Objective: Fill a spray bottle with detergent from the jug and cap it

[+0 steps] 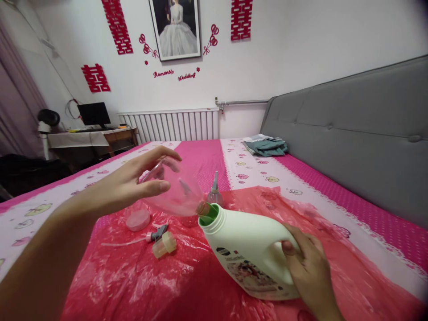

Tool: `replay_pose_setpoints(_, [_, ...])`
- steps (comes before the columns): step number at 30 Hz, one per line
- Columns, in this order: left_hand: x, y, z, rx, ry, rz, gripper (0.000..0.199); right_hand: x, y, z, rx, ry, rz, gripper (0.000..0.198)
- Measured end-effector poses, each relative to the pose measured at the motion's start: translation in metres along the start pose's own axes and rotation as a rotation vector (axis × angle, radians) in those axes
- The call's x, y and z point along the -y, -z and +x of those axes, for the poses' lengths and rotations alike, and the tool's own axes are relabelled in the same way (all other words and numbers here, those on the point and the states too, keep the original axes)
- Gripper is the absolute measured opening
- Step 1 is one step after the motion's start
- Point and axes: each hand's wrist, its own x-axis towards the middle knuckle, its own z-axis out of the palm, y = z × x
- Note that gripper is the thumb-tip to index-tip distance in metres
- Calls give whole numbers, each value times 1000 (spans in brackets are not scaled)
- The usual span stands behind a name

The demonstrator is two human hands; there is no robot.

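My right hand [310, 263] is closed round the handle of a pale green detergent bottle [254, 249], tilted so that its uncapped mouth points up and left. A green spout insert shows inside that mouth. My left hand [150, 174] grips a clear plastic bottle [180, 191] between thumb and fingers, lying on a slant. Its neck meets the detergent bottle's spout; whether liquid flows I cannot tell. Below the left hand lie a grey trigger spray head [159, 232] with a thin tube, a yellowish translucent cap [164, 245] and a round pink translucent lid [137, 220].
A small bottle with a grey nozzle [215, 191] stands behind the detergent bottle's mouth. Red plastic sheeting [140, 285] covers the near part of the bed [200, 156]. Folded clothes [265, 146] lie at the far right, beside the grey headboard [351, 129].
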Motion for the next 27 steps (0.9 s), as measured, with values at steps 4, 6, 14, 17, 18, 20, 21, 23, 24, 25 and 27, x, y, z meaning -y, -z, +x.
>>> replay_pose_setpoints(4, [-6, 6, 7, 37, -46, 115, 53, 1, 0, -1, 1, 14, -15, 80])
replay_pose_setpoints(6, [-5, 10, 12, 55, -92, 187, 52, 0, -1, -2, 2, 22, -22, 79])
replay_pose_setpoints(14, [-14, 13, 24, 83, -103, 241, 50, -1, -3, -3, 2, 85, -70, 69])
replay_pose_setpoints(17, [-27, 12, 28, 123, -111, 295, 53, 0, -3, -3, -8, 116, -89, 65])
replay_pose_setpoints(18, [-32, 12, 29, 140, -108, 319, 53, 0, -3, -3, -9, 125, -95, 64])
replay_pose_setpoints(20, [-40, 10, 31, 167, -104, 347, 53, -1, -3, -3, -13, 144, -105, 62])
replay_pose_setpoints(21, [-43, 9, 32, 175, -103, 349, 54, -1, -3, -3, -15, 153, -108, 61])
replay_pose_setpoints(23, [-48, 7, 34, 182, -110, 336, 55, -3, -3, -3, -19, 172, -111, 60])
replay_pose_setpoints(24, [-50, 5, 35, 185, -116, 330, 56, -3, -4, -4, -21, 179, -113, 60])
replay_pose_setpoints(25, [-52, 4, 36, 188, -126, 328, 56, -3, -4, -4, -20, 184, -116, 59])
replay_pose_setpoints(27, [-55, 1, 37, 204, -154, 335, 55, -3, -4, -4, -16, 191, -122, 56])
